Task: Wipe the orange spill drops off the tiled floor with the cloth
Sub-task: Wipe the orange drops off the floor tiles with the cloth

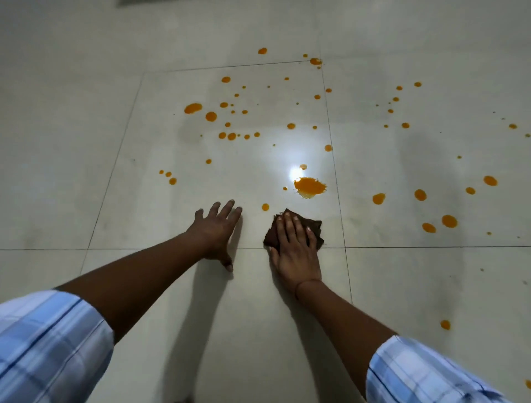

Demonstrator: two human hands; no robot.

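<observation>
Orange drops are scattered over the pale tiled floor [172, 287]. The biggest splat [309, 186] lies just beyond my right hand, beside a bright light reflection. A small drop [265, 206] sits between my two hands. My right hand [296, 247] presses flat on a dark brown folded cloth [314, 225], whose edges stick out past the fingers. My left hand [215, 231] rests palm down on the bare tile, fingers spread, holding nothing. More drops lie at the far left [193, 108] and to the right [449, 221].
Dark grout lines [431, 246] cross the floor under my hands. One lone drop [445, 324] lies near my right sleeve. My blue checked sleeves fill both lower corners. A dark object edge [138, 2] shows at the top.
</observation>
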